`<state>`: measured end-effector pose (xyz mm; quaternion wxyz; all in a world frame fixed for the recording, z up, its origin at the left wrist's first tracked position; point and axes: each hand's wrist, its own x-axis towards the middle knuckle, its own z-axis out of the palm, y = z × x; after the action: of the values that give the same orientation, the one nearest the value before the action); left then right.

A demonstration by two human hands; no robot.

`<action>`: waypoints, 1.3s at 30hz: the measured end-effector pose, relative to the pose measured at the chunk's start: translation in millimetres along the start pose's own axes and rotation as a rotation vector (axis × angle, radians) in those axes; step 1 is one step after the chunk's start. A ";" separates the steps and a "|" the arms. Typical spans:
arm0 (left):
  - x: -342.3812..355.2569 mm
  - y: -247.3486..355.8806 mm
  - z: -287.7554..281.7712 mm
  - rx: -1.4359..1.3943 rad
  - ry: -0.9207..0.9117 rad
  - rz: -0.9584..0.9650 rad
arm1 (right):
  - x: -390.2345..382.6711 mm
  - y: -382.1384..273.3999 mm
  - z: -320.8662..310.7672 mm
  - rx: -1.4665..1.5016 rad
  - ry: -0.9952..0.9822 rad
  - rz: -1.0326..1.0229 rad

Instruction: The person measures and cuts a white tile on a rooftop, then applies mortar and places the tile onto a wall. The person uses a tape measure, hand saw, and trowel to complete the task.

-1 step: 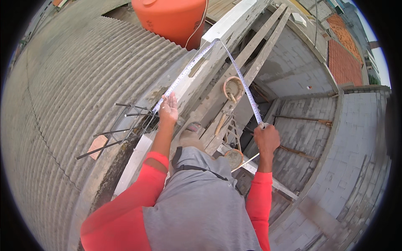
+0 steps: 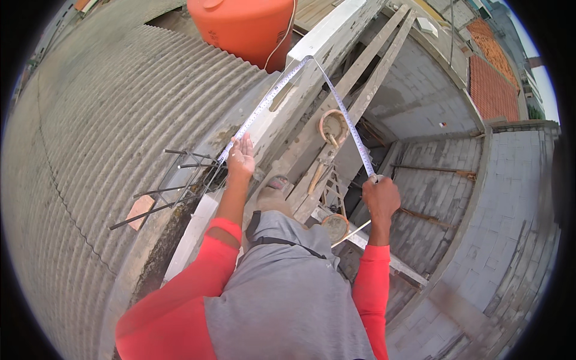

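A white tape measure strip (image 2: 264, 102) runs along the top of a pale wall, bends sharply at its far point, and comes back down towards me on the right. My left hand (image 2: 241, 161) lies beside the strip's near left end, palm up with fingers stretched out, touching or very close to it. That end sits by dark steel reinforcing bars (image 2: 157, 201) sticking out of the wall. My right hand (image 2: 381, 198) is closed in a fist round the other end of the tape measure; whether a case is inside the fist is hidden.
Wooden planks (image 2: 366, 57) span the open drop at right, above grey block walls (image 2: 492, 216). A mortar bucket (image 2: 333, 126) with a tool's handle stands there; another bucket (image 2: 335, 227) is lower. Left lie corrugated roofing (image 2: 120, 120), a brick (image 2: 140, 211) and an orange tank (image 2: 246, 27).
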<state>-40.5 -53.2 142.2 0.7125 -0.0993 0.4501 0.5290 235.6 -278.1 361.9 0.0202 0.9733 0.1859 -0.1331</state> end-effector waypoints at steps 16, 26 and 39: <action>5.0 0.3 10.0 0.079 -0.012 0.057 | 7.3 -10.5 3.5 0.085 -0.010 -0.073; 10.1 3.9 2.9 0.058 -0.073 0.033 | 17.3 15.9 30.2 0.139 -0.003 -0.035; -68.6 -5.4 110.6 1.116 -0.470 0.500 | -202.8 340.3 145.0 0.660 -0.639 0.610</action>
<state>21.0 -32.8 255.2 0.5920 0.5112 0.4989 0.3732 142.5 -679.7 272.8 -0.1928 0.8490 -0.1715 -0.4611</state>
